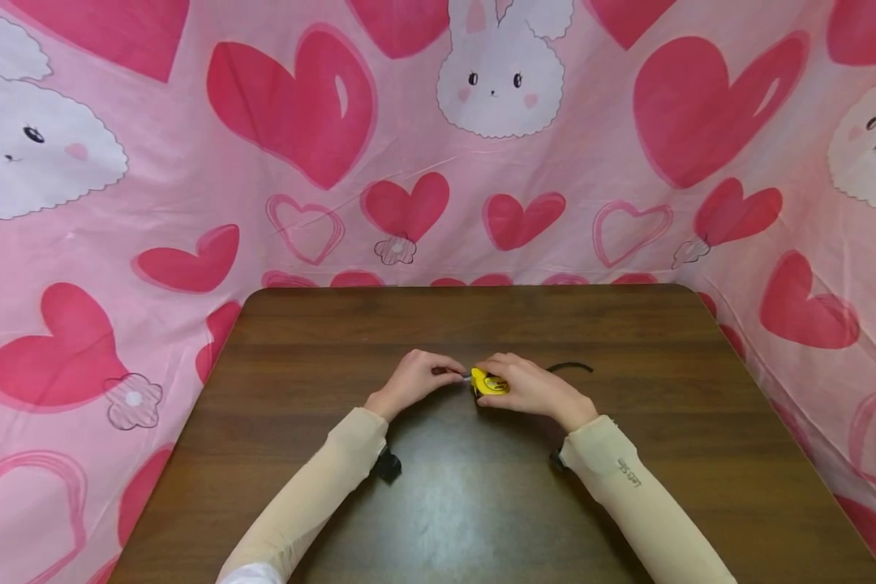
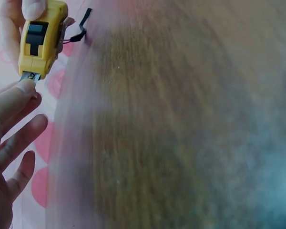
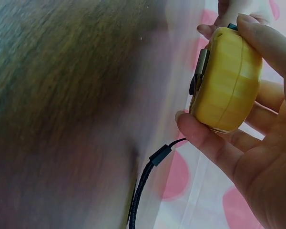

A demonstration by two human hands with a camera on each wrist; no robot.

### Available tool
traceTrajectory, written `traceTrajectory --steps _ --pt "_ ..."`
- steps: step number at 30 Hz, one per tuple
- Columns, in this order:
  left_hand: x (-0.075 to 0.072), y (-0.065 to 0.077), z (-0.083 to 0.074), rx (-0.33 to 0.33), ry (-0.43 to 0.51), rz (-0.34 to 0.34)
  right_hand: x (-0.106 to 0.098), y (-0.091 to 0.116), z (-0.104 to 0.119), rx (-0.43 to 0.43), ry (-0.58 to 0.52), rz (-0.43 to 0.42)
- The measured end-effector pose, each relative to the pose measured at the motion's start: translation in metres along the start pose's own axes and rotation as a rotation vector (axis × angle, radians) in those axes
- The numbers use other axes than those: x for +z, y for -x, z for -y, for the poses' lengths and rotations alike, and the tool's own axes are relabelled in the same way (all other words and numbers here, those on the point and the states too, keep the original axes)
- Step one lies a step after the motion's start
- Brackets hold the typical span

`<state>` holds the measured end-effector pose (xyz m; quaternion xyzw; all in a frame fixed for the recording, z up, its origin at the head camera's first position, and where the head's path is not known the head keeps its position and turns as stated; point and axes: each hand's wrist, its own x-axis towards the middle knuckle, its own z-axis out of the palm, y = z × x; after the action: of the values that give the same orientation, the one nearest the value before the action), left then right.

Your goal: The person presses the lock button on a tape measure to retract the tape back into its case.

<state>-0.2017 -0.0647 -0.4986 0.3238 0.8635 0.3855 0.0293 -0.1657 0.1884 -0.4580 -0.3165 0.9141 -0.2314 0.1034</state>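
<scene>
A yellow tape measure [image 1: 492, 384] with a black lock button is held in my right hand [image 1: 531, 386], fingers and thumb around its case. In the right wrist view the rounded yellow back of the tape measure [image 3: 229, 81] faces the camera. My left hand [image 1: 416, 381] pinches the short end of the metal blade [image 2: 30, 76] between thumb and forefinger, just outside the case mouth. The left hand's other fingers are spread apart in the left wrist view. From the case hangs a black wrist strap [image 3: 145, 179].
Both hands work above a dark brown wooden table [image 1: 438, 503]. A pink curtain [image 1: 423, 154] with hearts and rabbits stands behind and at both sides. Small black cameras [image 1: 387, 466] are strapped at the wrists, over beige sleeves [image 1: 321, 478].
</scene>
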Motion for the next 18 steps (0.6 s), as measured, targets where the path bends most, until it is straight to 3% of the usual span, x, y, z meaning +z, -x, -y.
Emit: traceTrajectory --steps 18 --pt "0.0041 -0.0035 -0.0014 0.003 0.038 -0.008 0.0 -0.0028 0.0008 -0.016 -0.007 -0.004"
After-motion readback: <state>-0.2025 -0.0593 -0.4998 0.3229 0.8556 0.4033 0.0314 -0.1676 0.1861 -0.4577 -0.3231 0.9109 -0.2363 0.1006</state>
